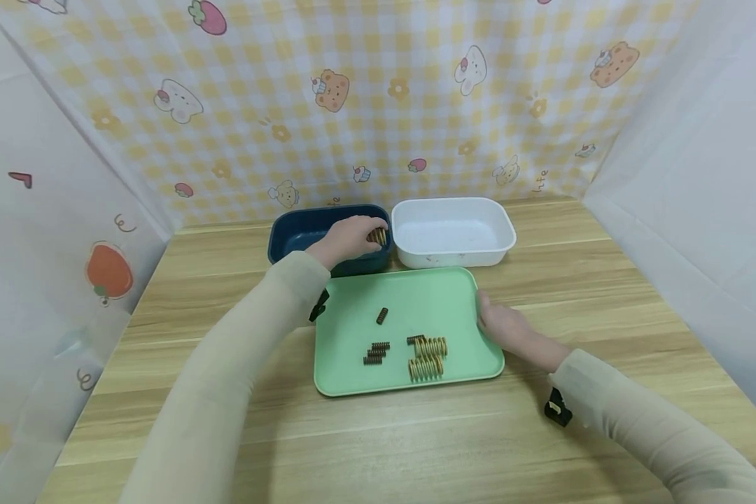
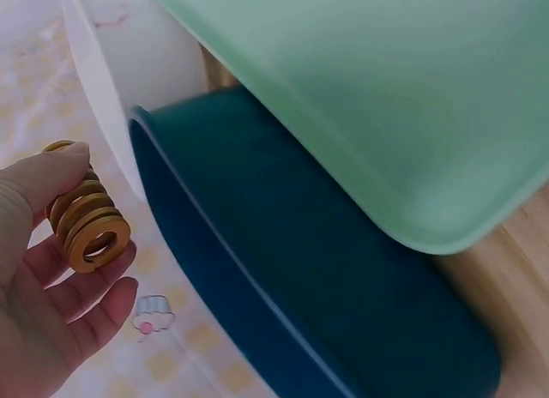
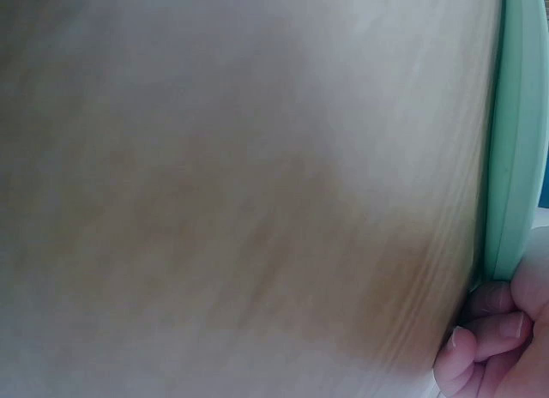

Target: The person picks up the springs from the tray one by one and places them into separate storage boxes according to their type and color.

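Note:
My left hand (image 1: 351, 236) pinches a gold coil spring (image 2: 88, 220) between thumb and fingers, above the right end of the dark blue bin (image 1: 327, 213). In the left wrist view the spring hangs clear of the bin's rim. My right hand (image 1: 506, 326) grips the right edge of the green tray (image 1: 349, 301), its fingers curled at the rim in the right wrist view. On the tray lie two more gold springs (image 1: 425, 368) near the front. Several small dark springs (image 1: 376, 353) are grouped left of them; another dark spring (image 1: 382, 316) lies alone farther back.
A white bin (image 1: 453, 260) stands right of the blue bin, both behind the tray. One small dark spring (image 1: 412, 340) lies against the gold ones. The wooden table (image 1: 378, 448) ends at a checked curtain (image 1: 378, 126) at the back.

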Demonstrator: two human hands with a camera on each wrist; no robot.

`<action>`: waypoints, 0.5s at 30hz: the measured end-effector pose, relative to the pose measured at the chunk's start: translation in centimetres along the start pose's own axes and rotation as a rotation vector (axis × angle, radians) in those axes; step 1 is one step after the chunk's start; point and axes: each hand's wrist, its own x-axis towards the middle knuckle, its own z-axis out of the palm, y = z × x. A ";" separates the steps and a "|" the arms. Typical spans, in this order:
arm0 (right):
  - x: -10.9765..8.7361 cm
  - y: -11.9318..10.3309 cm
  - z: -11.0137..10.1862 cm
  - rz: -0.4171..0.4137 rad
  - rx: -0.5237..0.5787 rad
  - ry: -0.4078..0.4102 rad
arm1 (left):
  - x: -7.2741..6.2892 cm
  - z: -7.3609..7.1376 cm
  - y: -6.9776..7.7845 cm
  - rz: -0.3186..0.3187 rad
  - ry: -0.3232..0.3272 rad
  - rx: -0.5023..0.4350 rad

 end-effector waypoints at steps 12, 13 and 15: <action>0.0 -0.1 -0.1 -0.018 0.006 0.023 | 0.4 1.2 -1.5 -0.064 -0.026 -0.030; 0.0 -0.1 -0.1 -0.019 0.009 0.024 | 0.5 1.3 -1.6 -0.068 -0.029 -0.030; 0.0 -0.1 -0.1 -0.020 0.013 0.021 | 0.6 1.6 -1.6 -0.077 -0.034 -0.033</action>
